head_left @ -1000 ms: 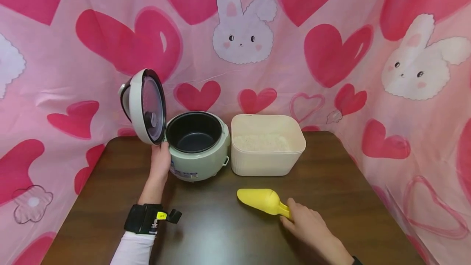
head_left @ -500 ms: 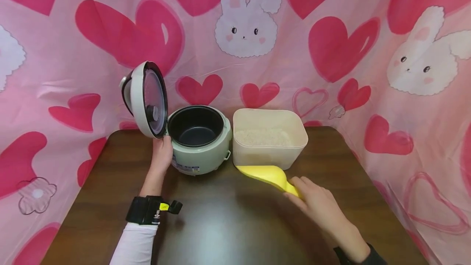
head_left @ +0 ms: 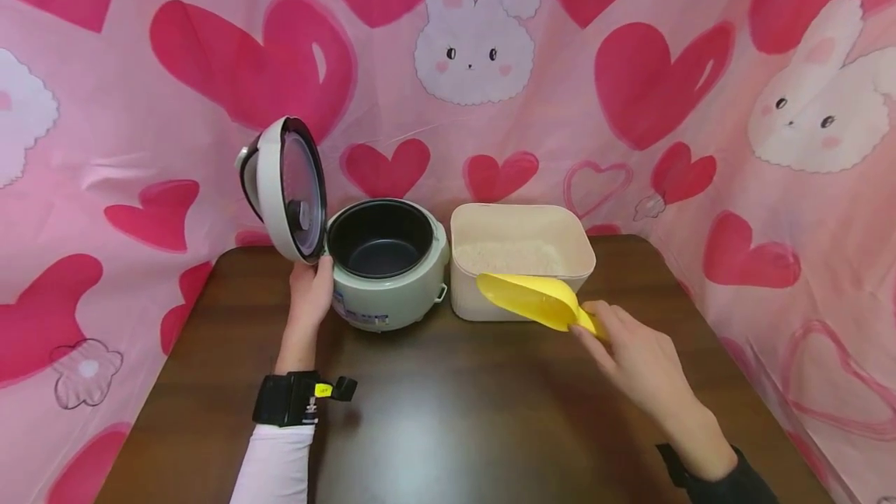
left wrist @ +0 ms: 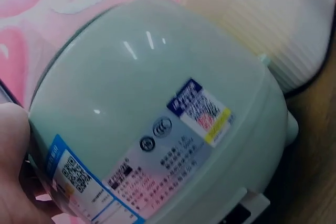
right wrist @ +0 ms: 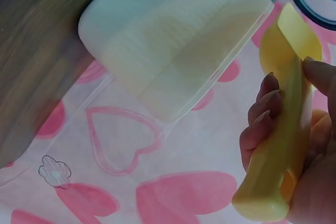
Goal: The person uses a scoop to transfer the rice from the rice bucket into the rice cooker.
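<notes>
My left hand (head_left: 311,292) holds the rice cooker's raised lid (head_left: 276,189) low down, beside the hinge; some of its fingers are hidden. The pale green rice cooker (head_left: 392,303) has an uncovered black inner pot (head_left: 381,249) with nothing visible inside. My right hand (head_left: 640,356) grips a yellow scoop (head_left: 532,300) by its handle, the fingers wrapped round it in the right wrist view. In the head view the scoop overlaps the front rim of a cream container (head_left: 483,303). Inside that container lies white rice (head_left: 511,257).
The cooker and container stand side by side at the back of a dark wooden table (head_left: 434,411). A pink cloth (head_left: 392,115) with hearts and rabbits hangs close behind and along the sides. Printed labels (left wrist: 178,145) cover part of the cooker's side.
My right hand has lifted the scoop from low over the table up to the container's front rim. The left hand stays at the lid, and the head view has shifted slightly.
</notes>
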